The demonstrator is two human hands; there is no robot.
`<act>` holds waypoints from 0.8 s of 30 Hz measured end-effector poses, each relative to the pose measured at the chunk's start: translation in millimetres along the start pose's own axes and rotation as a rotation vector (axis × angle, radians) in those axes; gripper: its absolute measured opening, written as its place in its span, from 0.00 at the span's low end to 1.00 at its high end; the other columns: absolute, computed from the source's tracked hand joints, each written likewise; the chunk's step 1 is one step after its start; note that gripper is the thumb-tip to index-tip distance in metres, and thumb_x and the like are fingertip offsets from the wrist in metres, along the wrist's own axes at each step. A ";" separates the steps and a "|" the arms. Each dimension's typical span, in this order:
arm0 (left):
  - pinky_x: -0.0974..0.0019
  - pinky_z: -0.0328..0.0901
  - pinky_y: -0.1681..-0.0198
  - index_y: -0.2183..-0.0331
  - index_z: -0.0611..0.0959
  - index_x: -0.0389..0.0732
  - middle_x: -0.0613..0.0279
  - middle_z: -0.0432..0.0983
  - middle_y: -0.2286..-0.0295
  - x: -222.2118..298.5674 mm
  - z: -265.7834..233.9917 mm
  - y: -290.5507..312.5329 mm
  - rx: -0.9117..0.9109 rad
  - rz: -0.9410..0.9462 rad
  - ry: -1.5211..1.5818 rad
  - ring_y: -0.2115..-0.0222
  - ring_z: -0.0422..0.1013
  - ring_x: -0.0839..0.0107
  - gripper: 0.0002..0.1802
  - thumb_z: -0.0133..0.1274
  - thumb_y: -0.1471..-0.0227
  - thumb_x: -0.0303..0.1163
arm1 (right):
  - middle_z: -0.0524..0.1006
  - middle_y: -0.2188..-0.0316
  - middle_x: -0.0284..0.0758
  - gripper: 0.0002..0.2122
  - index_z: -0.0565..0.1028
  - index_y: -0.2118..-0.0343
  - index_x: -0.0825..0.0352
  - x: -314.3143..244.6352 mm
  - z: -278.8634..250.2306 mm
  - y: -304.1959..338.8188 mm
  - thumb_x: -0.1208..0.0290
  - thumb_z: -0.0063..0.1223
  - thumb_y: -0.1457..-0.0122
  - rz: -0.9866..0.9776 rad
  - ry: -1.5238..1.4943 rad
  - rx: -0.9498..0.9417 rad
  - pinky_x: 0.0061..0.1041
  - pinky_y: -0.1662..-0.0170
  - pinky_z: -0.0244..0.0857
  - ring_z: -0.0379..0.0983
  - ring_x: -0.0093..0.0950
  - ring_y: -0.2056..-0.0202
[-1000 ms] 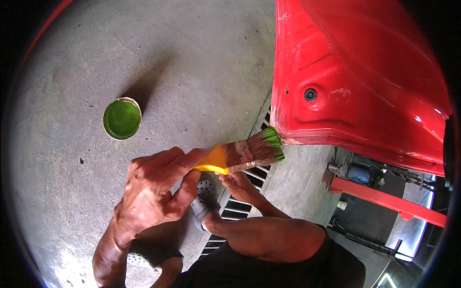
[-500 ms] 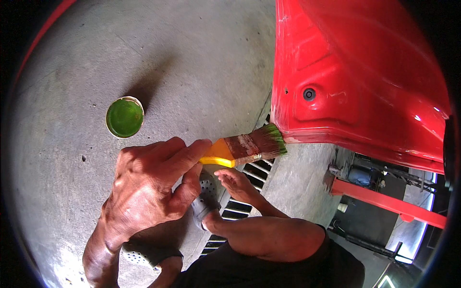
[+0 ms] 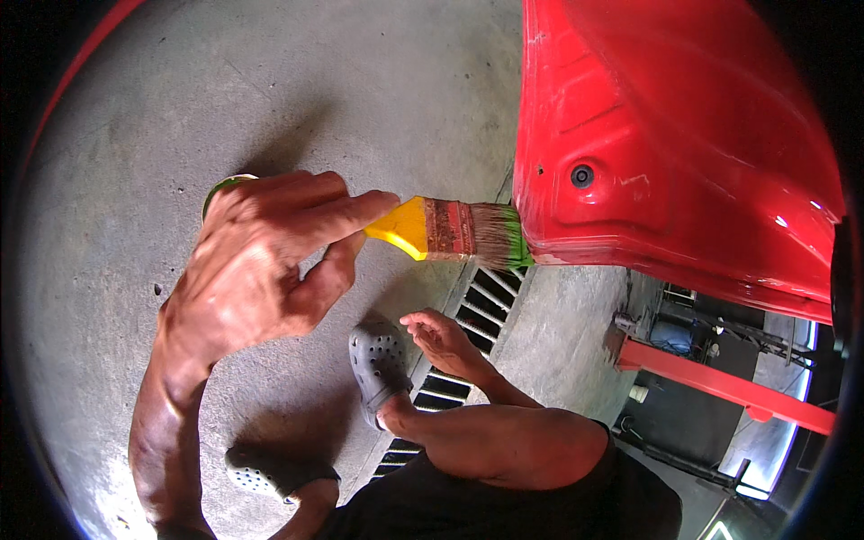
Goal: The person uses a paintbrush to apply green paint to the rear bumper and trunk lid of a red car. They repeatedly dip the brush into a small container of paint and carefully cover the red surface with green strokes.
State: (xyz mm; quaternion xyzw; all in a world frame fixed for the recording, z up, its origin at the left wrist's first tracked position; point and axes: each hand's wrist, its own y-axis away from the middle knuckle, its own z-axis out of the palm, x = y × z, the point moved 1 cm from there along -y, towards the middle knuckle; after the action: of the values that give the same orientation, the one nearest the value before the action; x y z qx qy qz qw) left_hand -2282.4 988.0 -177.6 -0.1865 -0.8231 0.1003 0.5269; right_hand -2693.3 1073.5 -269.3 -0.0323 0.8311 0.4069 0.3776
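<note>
My left hand (image 3: 265, 252) reaches across from the lower left, thumb and fingers pinched on the yellow handle of a flat paintbrush (image 3: 450, 229). Green paint coats the bristle tips, which sit at the left corner of a glossy red vehicle body panel (image 3: 684, 135); whether they touch it I cannot tell. Behind my left hand, a small round can (image 3: 220, 189) of green paint stands on the floor, mostly hidden, with part of its rim showing. By my bent knee hangs my right hand (image 3: 441, 340), holding nothing, its fingers loosely bent and slightly apart.
A metal drain grate (image 3: 486, 301) runs diagonally through the concrete floor (image 3: 117, 243) beneath the brush. My feet wear grey clogs (image 3: 378, 360). To the right, a red beam (image 3: 729, 382) stretches past dark equipment under the panel. A black round plug (image 3: 582, 175) sits in the panel.
My left hand and the brush have moved up and slightly left, with the bristles more level. The hand now covers most of the paint can. My right hand stays almost where it was.
</note>
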 end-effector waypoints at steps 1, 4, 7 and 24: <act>0.56 0.70 0.72 0.53 0.88 0.37 0.58 0.78 0.76 -2.8 3.4 -3.4 -0.002 0.015 -0.008 0.77 0.75 0.61 0.25 0.60 0.57 0.21 | 0.79 0.56 0.31 0.15 0.78 0.45 0.66 2.8 1.7 -0.5 0.61 0.55 0.24 0.000 -0.008 0.006 0.22 0.52 0.71 0.73 0.18 0.59; 0.57 0.70 0.74 0.53 0.88 0.37 0.59 0.78 0.76 -10.2 5.2 0.5 0.020 0.023 0.004 0.78 0.74 0.61 0.24 0.60 0.57 0.22 | 0.79 0.56 0.31 0.15 0.78 0.45 0.67 11.9 0.2 -1.7 0.60 0.55 0.24 -0.009 -0.030 0.009 0.22 0.52 0.71 0.73 0.18 0.58; 0.58 0.69 0.75 0.52 0.88 0.37 0.59 0.78 0.76 -4.4 1.9 2.1 0.042 0.001 -0.002 0.79 0.74 0.62 0.25 0.60 0.56 0.21 | 0.79 0.55 0.31 0.15 0.78 0.45 0.67 14.7 -4.1 1.5 0.60 0.56 0.25 -0.038 0.003 0.011 0.21 0.51 0.71 0.73 0.18 0.58; 0.58 0.70 0.78 0.45 0.85 0.39 0.62 0.74 0.76 65.0 28.5 52.2 0.074 -0.180 0.166 0.80 0.75 0.62 0.30 0.63 0.53 0.25 | 0.77 0.43 0.36 0.16 0.77 0.47 0.66 -26.0 -3.2 0.7 0.68 0.57 0.36 0.345 0.219 -0.122 0.37 0.46 0.67 0.74 0.29 0.49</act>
State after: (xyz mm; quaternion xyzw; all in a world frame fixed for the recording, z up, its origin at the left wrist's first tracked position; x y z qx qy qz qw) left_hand -2322.0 1063.3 -154.6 -0.0999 -0.7859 0.0673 0.6065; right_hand -2676.9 1065.2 -250.6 0.0438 0.8342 0.5091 0.2073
